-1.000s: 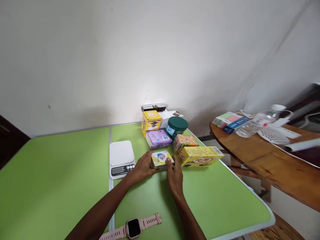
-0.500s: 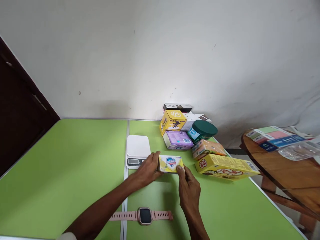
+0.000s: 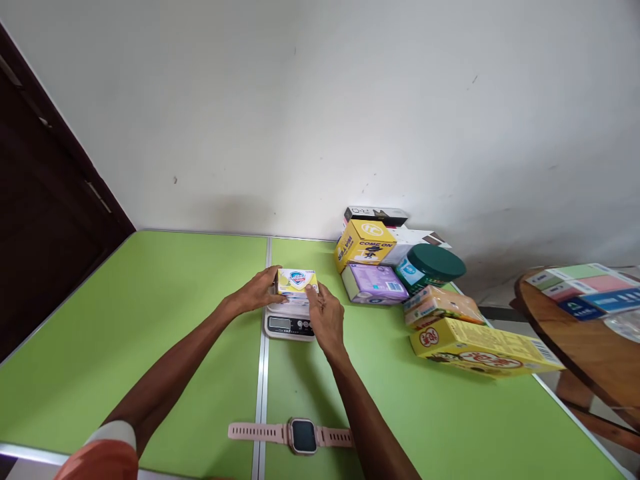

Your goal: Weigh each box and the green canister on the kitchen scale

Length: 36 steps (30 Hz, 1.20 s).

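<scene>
A small yellow-and-white soap box (image 3: 296, 281) is held level over the pan of a white digital kitchen scale (image 3: 291, 327). My left hand (image 3: 256, 291) grips its left end, with the thumb along the lower edge. On the right end, my right hand (image 3: 324, 313) pinches it, thumb on the printed face. The box hides most of the pan; whether it touches the pan I cannot tell. The scale's display and buttons show below it. Nearer to me lies a pink smartwatch (image 3: 303, 437), partly covered by my right forearm.
To the right stand a yellow cube box (image 3: 364, 243), a purple tissue pack (image 3: 375, 285), a green-lidded tub (image 3: 430, 267), an orange pack (image 3: 443, 307) and a long yellow box (image 3: 485, 348). A wooden table (image 3: 575, 340) with flat boxes is beyond the green table (image 3: 200, 267).
Both hands have carried the soap box leftward and away from me, from beside the scale to over its pan. The view has shifted slightly.
</scene>
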Each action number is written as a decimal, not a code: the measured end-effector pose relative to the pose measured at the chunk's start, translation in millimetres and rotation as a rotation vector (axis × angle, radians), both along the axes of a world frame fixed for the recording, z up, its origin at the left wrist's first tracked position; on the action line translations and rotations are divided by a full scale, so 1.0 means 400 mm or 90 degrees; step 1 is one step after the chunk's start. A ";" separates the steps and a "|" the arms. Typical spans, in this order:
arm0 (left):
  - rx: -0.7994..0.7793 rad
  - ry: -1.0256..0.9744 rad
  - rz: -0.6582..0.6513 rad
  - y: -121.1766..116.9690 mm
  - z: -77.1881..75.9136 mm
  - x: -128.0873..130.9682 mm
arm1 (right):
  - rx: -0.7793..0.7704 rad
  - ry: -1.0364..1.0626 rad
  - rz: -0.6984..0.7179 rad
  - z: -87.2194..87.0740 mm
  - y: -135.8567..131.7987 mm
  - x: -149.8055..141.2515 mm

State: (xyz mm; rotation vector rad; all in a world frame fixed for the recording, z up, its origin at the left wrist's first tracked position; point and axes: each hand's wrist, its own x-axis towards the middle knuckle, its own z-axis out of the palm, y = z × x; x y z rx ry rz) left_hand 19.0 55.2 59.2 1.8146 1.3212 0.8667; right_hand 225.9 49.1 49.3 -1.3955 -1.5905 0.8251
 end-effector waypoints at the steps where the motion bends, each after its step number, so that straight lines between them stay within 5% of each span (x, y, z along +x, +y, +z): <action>1: -0.004 -0.013 -0.001 0.002 -0.005 -0.001 | -0.003 -0.004 0.004 -0.007 0.001 -0.002; 9: -0.031 -0.048 0.056 -0.023 -0.019 -0.033 | 0.005 0.072 -0.024 -0.038 0.011 0.045; 15: -0.010 -0.250 0.331 -0.105 -0.143 -0.047 | 0.002 0.079 -0.102 -0.144 0.010 0.127; 20: 0.010 -0.302 0.399 -0.115 -0.211 -0.033 | 0.022 0.064 -0.119 -0.205 0.014 0.138; 30: 0.012 -0.245 0.388 -0.118 -0.199 -0.034 | 0.026 0.072 -0.122 -0.201 0.013 0.138; 36: 0.011 -0.185 0.346 -0.127 -0.155 -0.009 | -0.010 0.177 -0.134 -0.195 0.006 0.130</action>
